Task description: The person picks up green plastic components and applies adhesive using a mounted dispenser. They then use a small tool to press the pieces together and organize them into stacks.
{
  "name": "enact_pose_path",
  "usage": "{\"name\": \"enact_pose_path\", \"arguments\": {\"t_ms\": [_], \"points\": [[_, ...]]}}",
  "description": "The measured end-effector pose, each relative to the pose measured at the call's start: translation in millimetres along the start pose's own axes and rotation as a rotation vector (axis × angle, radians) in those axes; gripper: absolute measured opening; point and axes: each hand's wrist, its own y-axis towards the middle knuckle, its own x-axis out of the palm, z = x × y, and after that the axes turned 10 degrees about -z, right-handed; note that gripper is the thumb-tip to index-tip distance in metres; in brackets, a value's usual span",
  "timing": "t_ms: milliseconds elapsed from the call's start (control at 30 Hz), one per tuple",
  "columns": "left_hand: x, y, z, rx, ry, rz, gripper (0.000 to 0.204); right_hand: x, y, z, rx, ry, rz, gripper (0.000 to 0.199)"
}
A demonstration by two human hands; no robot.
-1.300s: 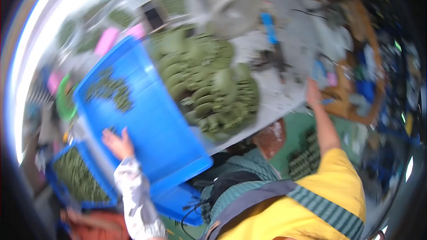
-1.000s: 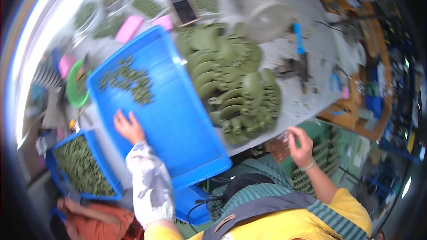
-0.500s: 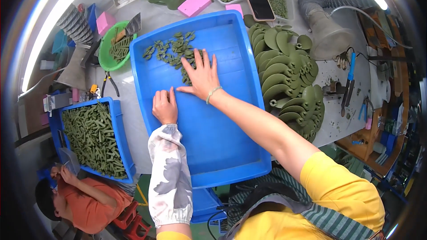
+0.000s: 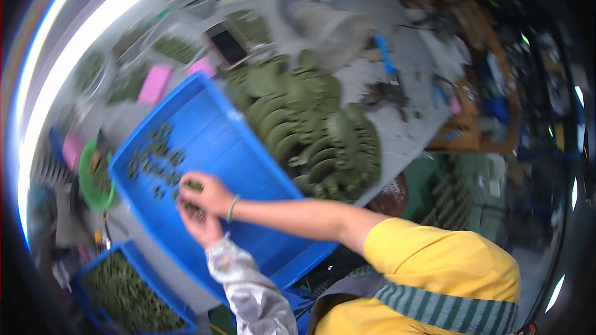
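My hands are together over the large blue tray [image 4: 261, 211], near its left side. My left hand [image 4: 202, 228], below a patterned sleeve cover, is cupped around several small green pieces [image 4: 194, 211]. Just above it, my right hand [image 4: 214, 197], with a pale green band at the wrist, curls over more of the same green pieces. What they are made of I cannot tell, as the picture is smeared by motion. Other loose green pieces [image 4: 155, 149] lie scattered at the tray's far left end.
Right of the tray stand rows of curved green parts [image 4: 292, 111]. A phone [image 4: 228, 44] and a pink block [image 4: 155, 85] lie beyond it. At left are a green basket [image 4: 93, 193] and a filled blue crate [image 4: 133, 291]. A blue-handled tool [image 4: 385, 56] lies far right.
My hands have come together and closed on a handful of the green pieces, where before the right was spread over them. The view has swung to the right, and the co-worker is out of sight.
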Motion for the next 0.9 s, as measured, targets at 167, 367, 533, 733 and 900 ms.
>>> {"name": "enact_pose_path", "arguments": {"t_ms": [167,367,533,733,900], "points": [[63.2,-58.2,-37.4,-0.054,-0.123,-0.402,0.033,-6.4,-59.4,-42.0,-0.057,0.055,0.251,0.018],[114.9,-94.0,-95.4,-0.018,0.188,-0.426,0.041,-43.1,-119.4,-103.0,-0.207,0.069,0.354,0.015],[248.5,-197.2,-146.7,0.092,1.401,-0.317,0.041,-119.8,-196.6,-165.9,-0.319,0.137,0.440,0.013],[250.6,-232.1,-313.4,-0.216,1.321,-0.509,0.048,-251.4,-300.7,-209.4,-0.349,-0.189,0.764,0.014],[239.7,-225.4,-480.8,-0.625,1.004,-0.622,0.051,-402.3,-351.2,-172.4,-0.305,-0.226,1.015,0.013]]}}
